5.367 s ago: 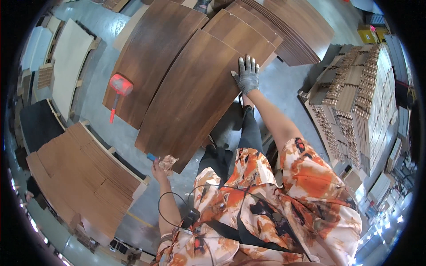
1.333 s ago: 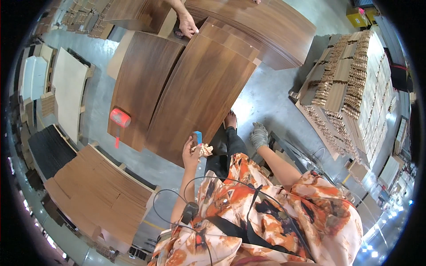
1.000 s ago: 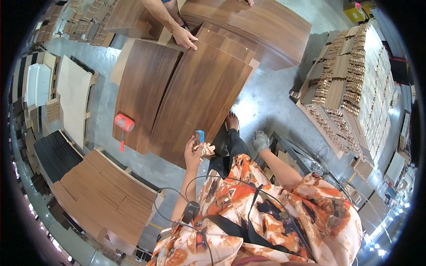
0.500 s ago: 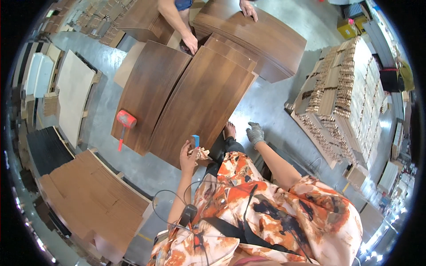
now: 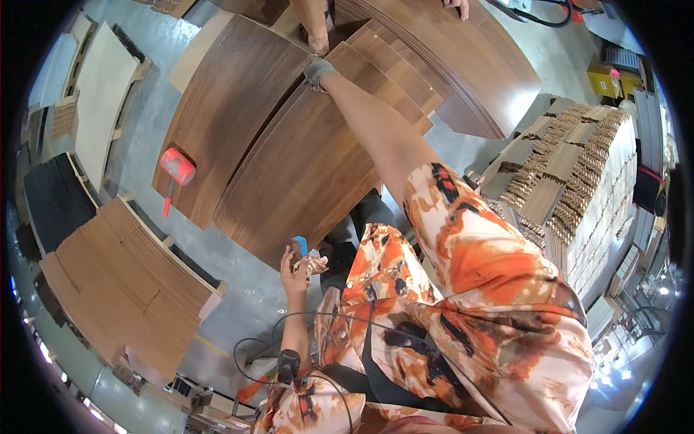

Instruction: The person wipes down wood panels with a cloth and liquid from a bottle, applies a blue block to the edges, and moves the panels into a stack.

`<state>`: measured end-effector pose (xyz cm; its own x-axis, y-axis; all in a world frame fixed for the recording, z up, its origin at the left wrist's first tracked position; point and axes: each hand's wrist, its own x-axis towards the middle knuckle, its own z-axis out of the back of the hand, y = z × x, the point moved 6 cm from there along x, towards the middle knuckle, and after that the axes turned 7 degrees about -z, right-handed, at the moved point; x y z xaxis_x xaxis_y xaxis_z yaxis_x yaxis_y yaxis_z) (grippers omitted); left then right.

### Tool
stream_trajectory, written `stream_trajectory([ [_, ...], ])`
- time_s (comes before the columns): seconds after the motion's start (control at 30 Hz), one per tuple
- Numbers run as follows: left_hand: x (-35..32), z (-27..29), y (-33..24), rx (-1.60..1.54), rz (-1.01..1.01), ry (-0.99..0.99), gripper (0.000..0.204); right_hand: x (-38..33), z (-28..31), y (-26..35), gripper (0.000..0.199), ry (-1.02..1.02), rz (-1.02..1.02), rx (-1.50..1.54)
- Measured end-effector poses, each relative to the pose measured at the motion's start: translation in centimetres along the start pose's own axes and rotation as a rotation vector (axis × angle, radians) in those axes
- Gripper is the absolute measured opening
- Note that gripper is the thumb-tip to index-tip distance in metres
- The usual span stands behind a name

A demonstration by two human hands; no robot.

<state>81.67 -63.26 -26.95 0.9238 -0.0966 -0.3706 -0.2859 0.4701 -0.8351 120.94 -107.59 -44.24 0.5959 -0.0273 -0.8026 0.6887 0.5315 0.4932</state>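
My left hand [image 5: 293, 273] is closed round a small blue-and-brown block [image 5: 300, 247] and a crumpled pale cloth or paper [image 5: 316, 262], near the front end of a stack of dark brown wooden panels [image 5: 303, 170]. My right hand [image 5: 319, 74], in a grey glove, reaches across that stack to its far left corner. Its fingers look bent over the top panel's edge, though their tips are hidden. Just beyond it is a co-worker's hand [image 5: 318, 45]. Left of a narrow gap, a second brown panel stack [image 5: 231, 108] carries a red-headed mallet [image 5: 178, 166].
Another brown panel stack [image 5: 491, 79] stands at the far right, with a co-worker's other hand [image 5: 455, 7] on it. Strapped corrugated packaging [image 5: 557, 166] is piled on the right. Brown cardboard sheets [image 5: 123, 282] and black sheets [image 5: 58, 199] lie at left. A thin cable [image 5: 242, 362] loops by my left arm.
My right hand has swung from beside the panels to the far corner of the middle stack. My left hand keeps the block and the crumpled piece. The view has shifted.
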Motion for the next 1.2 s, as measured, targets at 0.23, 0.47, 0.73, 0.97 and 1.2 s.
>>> stream_trajectory([
  [0.23,3.5,-5.5,-2.8,-0.094,-0.008,0.044,0.039,7.4,7.1,-9.0,0.048,-0.197,-0.053,-0.42],
  [0.47,2.7,-4.1,-3.5,-0.012,0.002,-0.001,0.04,5.8,3.9,-4.0,0.027,-0.25,0.054,-0.444],
  [0.73,1.8,-2.4,-2.2,0.004,0.052,-0.033,0.043,6.1,0.8,-1.8,0.025,0.008,0.191,-0.509],
  [0.97,3.3,-4.7,-2.9,0.013,0.014,0.051,0.046,1.1,5.9,-5.0,0.023,-0.286,0.021,-0.009],
  [1.2,4.5,-4.0,-6.1,0.238,-0.083,0.073,0.04,-12.0,7.4,-9.3,0.03,-1.056,-0.076,0.324],
])
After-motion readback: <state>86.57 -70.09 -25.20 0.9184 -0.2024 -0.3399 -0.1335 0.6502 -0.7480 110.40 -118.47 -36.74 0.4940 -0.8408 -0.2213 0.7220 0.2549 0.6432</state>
